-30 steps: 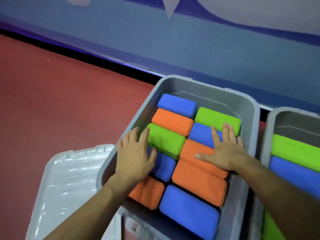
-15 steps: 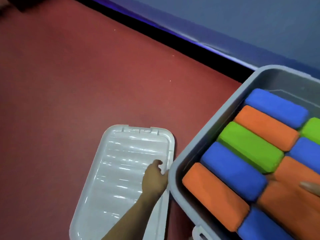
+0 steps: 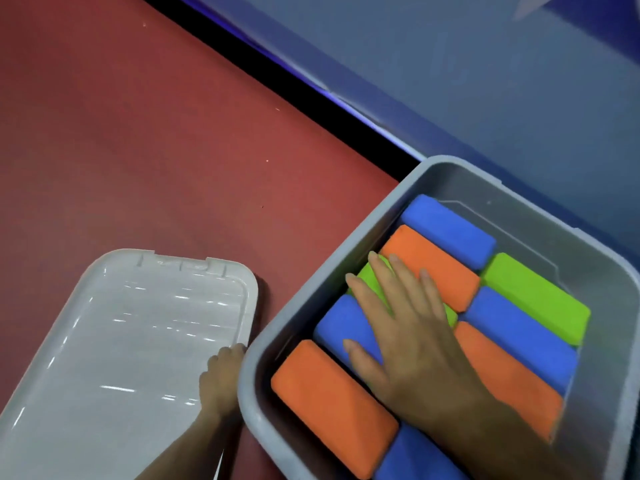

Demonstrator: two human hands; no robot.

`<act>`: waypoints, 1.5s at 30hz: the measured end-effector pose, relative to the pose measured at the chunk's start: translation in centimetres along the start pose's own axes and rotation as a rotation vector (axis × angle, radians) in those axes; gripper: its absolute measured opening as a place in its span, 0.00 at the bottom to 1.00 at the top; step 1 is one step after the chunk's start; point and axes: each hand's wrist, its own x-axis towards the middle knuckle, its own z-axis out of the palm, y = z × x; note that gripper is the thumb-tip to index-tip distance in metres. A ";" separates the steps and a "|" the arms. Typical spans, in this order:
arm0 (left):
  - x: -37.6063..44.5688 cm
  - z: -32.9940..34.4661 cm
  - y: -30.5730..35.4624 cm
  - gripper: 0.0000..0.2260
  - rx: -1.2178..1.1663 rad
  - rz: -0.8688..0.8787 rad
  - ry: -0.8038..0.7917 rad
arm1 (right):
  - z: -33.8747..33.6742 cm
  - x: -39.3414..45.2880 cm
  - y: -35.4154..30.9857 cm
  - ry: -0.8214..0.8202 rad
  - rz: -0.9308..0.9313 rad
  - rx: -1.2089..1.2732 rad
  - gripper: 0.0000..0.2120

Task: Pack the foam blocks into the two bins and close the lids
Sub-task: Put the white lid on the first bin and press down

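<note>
Foam blocks [image 3: 446, 233] perhaps filling bin [image 3: 346, 258]

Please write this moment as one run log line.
left hand grips lid edge | right hand flat on blocks | bin open

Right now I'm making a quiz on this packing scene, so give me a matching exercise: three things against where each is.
1. lid
2. right hand
3. left hand

A. flat on the foam blocks in the bin
B. lying on the red floor left of the bin
C. gripping the lid's near edge beside the bin

Pairs: 1-B, 2-A, 3-C
</note>
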 end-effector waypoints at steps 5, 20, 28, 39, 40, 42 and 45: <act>-4.0 -12.2 -0.6 0.10 -0.024 0.086 0.227 | -0.9 1.6 -4.3 -0.056 -0.047 0.033 0.30; -14.6 -48.8 3.0 0.12 -0.838 0.384 0.715 | -13.9 6.3 -15.6 0.033 0.042 0.166 0.41; -15.0 -54.9 7.1 0.07 -0.967 0.636 0.629 | -21.3 4.9 -6.2 0.257 0.422 0.327 0.34; -9.2 -42.3 17.5 0.07 -0.926 0.659 0.114 | -19.0 -3.5 7.9 0.493 0.883 0.448 0.23; -8.1 -40.1 18.8 0.07 -0.829 0.659 0.111 | -17.8 -4.8 9.3 0.463 0.918 0.415 0.23; -6.3 -35.6 21.3 0.09 -0.683 0.638 0.120 | -14.9 -7.0 11.8 0.408 0.979 0.363 0.26; -4.2 -29.3 24.7 0.12 -0.537 0.595 0.143 | -10.9 -9.1 14.3 0.302 1.074 0.288 0.29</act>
